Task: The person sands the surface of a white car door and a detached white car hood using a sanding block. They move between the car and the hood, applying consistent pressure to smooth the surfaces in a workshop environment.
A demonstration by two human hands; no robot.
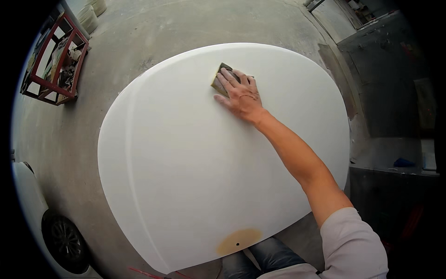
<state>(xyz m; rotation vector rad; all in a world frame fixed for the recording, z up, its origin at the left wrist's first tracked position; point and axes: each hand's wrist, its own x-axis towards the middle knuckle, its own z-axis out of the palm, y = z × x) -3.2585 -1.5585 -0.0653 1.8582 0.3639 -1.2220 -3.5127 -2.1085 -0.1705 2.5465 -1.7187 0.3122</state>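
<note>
A large white car hood [195,162] lies spread out in front of me, smooth and pale, with a long crease down its left side. Far up on it, my right hand [242,96] presses a dark sanding sponge [217,86] with a yellowish edge against the surface. Its fingers lie over the top of the sponge and the thumb rests at its near side; pale dust coats them. My right arm reaches across the panel from the lower right. At the near edge there is a tan patch [232,239] around a small dark hole. My left hand is out of the picture.
On the left stands a red metal cart [58,65] filled with odds and ends, with pale buckets [87,18] behind it. A white car's wheel [65,237] shows at lower left. Dark cabinets [385,74] line the right, with a blue object [403,162] on a ledge.
</note>
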